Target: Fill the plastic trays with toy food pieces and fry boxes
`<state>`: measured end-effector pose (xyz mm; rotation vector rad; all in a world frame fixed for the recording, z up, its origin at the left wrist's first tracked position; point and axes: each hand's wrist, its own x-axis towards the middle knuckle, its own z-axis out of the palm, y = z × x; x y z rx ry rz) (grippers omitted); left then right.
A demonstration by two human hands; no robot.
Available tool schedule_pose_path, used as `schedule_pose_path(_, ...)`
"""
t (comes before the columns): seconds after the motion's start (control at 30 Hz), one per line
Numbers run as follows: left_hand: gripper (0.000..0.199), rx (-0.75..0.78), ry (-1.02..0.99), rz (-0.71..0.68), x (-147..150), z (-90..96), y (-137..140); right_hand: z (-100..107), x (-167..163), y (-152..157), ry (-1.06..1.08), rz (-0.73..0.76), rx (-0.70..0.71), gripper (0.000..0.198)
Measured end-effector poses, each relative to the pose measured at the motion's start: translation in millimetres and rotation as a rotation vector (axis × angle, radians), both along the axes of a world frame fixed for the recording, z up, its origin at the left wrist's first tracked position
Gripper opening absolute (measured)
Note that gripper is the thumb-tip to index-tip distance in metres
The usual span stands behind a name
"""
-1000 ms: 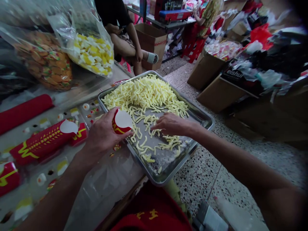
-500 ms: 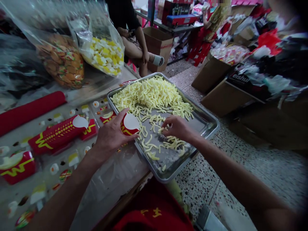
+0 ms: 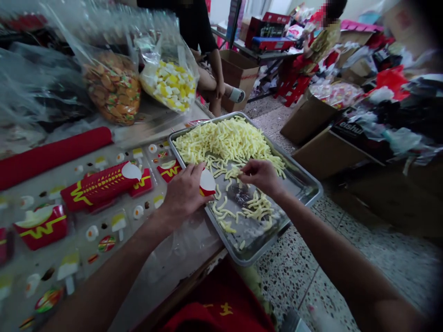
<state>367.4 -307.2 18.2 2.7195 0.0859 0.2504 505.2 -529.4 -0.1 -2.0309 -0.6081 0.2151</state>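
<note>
My left hand (image 3: 187,193) grips a red french-fry box (image 3: 207,183) with a white inside, at the near-left rim of a metal tray (image 3: 304,196). Over the tray, my right hand (image 3: 261,176) pinches a few pale yellow fry-shaped pieces (image 3: 238,171). A big heap of the same fries (image 3: 228,136) covers the far part of the tray, and a small loose cluster (image 3: 258,210) lies nearer me. Left of my hand, a nested stack of flat red boxes (image 3: 100,186) rests on the table beside a filled-out red box (image 3: 41,228).
Clear bags of small burger shapes (image 3: 112,87) and yellow-white pieces (image 3: 173,85) stand at the back left. A red roll (image 3: 55,154) lies along the table. Cardboard boxes (image 3: 342,150) sit on the speckled floor at right. A seated person's leg (image 3: 221,87) is beyond the tray.
My view has shifted, so most things appear further right. My right hand has lifted slightly from the tray bottom with fries between its fingers. The left hand still holds the box.
</note>
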Motion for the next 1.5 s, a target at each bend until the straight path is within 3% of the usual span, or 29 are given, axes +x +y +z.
schedule_pose_path(0.07, 0.089, 0.026, 0.004, 0.026, 14, 5.3, -17, 11, -7, 7, 0.176, -0.101, 0.145, 0.023)
schedule_pose_path(0.17, 0.085, -0.023, -0.007, 0.039, 40, 5.4, -44, 20, -17, 28, 0.127, -0.213, 0.25, 0.021)
schedule_pose_path(0.23, 0.076, -0.075, -0.073, 0.075, 56, -0.5, -58, 22, -20, 40, -0.031, -0.272, 0.179, 0.014)
schedule_pose_path(0.3, 0.065, -0.103, -0.159, 0.116, 68, -8.6, -65, 26, -20, 46, -0.181, -0.264, 0.004, 0.008)
schedule_pose_path(0.43, 0.06, -0.115, -0.257, 0.126, 80, -16.9, -60, 46, -8, 47, -0.305, 0.051, -0.337, 0.019)
schedule_pose_path(0.5, 0.071, -0.131, -0.309, 0.111, 84, -13.5, -52, 58, -1, 52, -0.334, 0.124, -0.389, 0.021)
schedule_pose_path(0.63, 0.071, -0.199, -0.41, 0.032, 86, -2.9, -32, 72, 0, 72, -0.436, 0.042, -0.368, 0.023)
schedule_pose_path(0.8, 0.088, -0.236, -0.392, 0.039, 73, -11.2, 0, 59, -5, 64, -0.506, 0.127, -0.26, 0.031)
schedule_pose_path(0.87, 0.091, -0.258, -0.356, 0.056, 64, -17.5, 14, 48, -4, 51, -0.548, 0.308, -0.348, 0.037)
schedule_pose_path(0.97, 0.094, -0.253, -0.298, 0.067, 49, -20.5, 32, 31, -3, 41, -0.622, 0.694, -0.553, 0.054)
schedule_pose_path(1.03, 0.095, -0.243, -0.247, 0.043, 36, -17.5, 42, 25, -4, 42, -0.664, 0.831, -0.632, 0.056)
schedule_pose_path(1.27, 0.094, -0.263, -0.192, 0.085, -1, -4.8, 61, 23, -6, 72, -0.621, 0.969, -0.87, 0.056)
schedule_pose_path(1.4, 0.099, -0.177, -0.086, 0.053, -6, -7.3, 56, 17, -12, 91, -0.594, 0.986, -0.977, 0.028)
schedule_pose_path(1.5, 0.099, -0.112, -0.033, 0.072, -11, -7.5, 53, 10, -19, 92, -0.569, 0.874, -0.979, 0.013)
